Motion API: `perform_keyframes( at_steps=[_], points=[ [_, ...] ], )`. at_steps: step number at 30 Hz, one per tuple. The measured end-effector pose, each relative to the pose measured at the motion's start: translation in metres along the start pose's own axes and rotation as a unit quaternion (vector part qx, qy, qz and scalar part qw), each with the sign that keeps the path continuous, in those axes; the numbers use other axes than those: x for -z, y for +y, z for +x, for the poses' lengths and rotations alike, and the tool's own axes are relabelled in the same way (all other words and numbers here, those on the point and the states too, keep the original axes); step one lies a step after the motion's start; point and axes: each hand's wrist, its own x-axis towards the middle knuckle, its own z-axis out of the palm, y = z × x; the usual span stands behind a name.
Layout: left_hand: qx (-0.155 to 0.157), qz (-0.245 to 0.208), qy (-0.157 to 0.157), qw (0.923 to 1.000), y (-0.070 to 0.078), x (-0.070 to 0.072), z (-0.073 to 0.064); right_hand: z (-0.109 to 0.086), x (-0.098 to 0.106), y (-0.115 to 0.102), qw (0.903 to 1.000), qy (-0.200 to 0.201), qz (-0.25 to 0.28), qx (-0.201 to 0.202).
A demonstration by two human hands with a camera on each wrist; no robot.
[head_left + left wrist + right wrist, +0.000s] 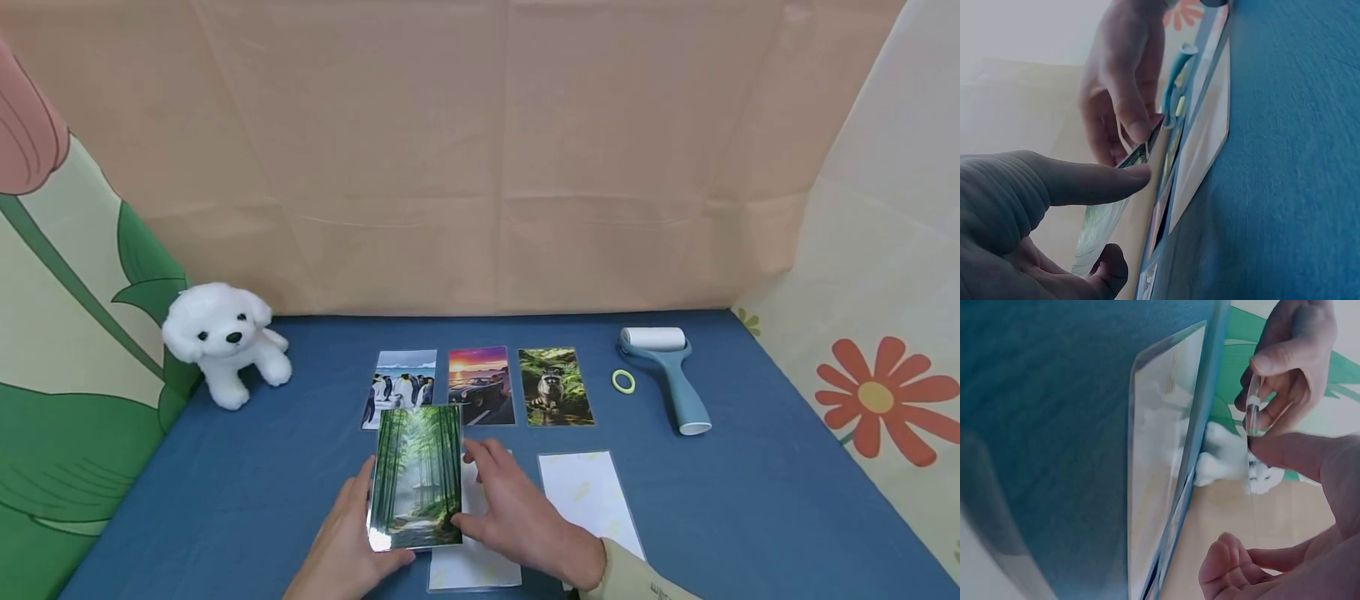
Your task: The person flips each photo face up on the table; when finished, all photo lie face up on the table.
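Observation:
My left hand [348,529] grips a laminated photo card [416,475] of a bamboo forest by its left side and near edge, thumb at the near edge. Seen edge-on in the right wrist view, the held card [1252,419] looks thick; whether it is one card or several I cannot tell. My right hand [517,512] is at the card's right side, its thumb [1279,453] touching the edge while the other fingers are loosely bent and apart from it. Beneath the hands, a white-backed card [480,562] lies face down, partly hidden.
Another face-down card [585,496] lies to the right. Behind stand in a row a penguin card [405,375], a sunset car card [480,383] and a raccoon card [551,387], all flat. Further right are a yellow-green ring [623,382] and a lint roller [675,379]; a plush dog [225,337] sits left.

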Motion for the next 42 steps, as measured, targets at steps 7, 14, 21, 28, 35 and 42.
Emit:
perform_keyframes(
  at_steps=[7,14,21,28,35,42],
  points=[
    [-0.001,0.008,0.003,1.0,0.0,0.0,0.0,-0.004,-0.002,-0.002,0.9958,-0.002,-0.089,0.023],
    [0.001,0.012,0.003,0.9999,0.001,-0.001,0.0,-0.005,-0.003,0.0,0.9909,-0.002,-0.129,0.038],
    [0.002,0.017,-0.003,0.9999,-0.001,-0.001,0.0,-0.003,-0.004,0.001,0.9878,0.001,-0.15,0.039],
    [-0.002,0.024,-0.006,0.9997,-0.007,0.0,0.0,-0.002,-0.008,0.0,0.984,0.005,-0.172,0.048],
    [0.017,0.032,-0.016,0.9992,-0.014,0.005,-0.001,0.002,-0.014,-0.005,0.981,-0.009,-0.188,0.05],
    [0.037,0.051,-0.029,0.9976,-0.024,0.008,-0.001,0.008,-0.022,-0.01,0.9762,-0.041,-0.207,0.047]
  ],
)
